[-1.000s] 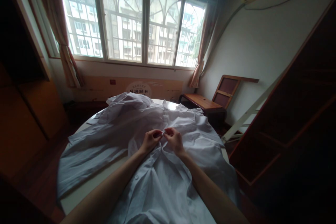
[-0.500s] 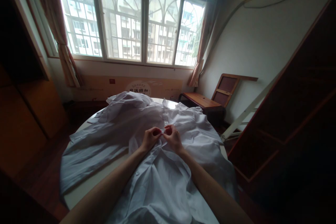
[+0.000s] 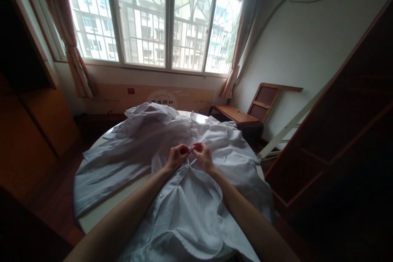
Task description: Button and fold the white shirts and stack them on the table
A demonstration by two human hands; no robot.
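Our left hand point(image 3: 175, 157) and right hand point(image 3: 202, 156) meet fingertip to fingertip — both pinching the front edge of a rumpled white cotton shirt point(image 3: 190, 200). It lies spread over a round white table point(image 3: 101, 208) — below a wide barred window point(image 3: 147, 20).

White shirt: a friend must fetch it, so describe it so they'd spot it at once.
Below the wide barred window stands a round white table. The white shirt lies crumpled across most of it, and the left hand and right hand pinch its front edges together near the middle. It is the only cloth on the table, far paler than the brown curtains.
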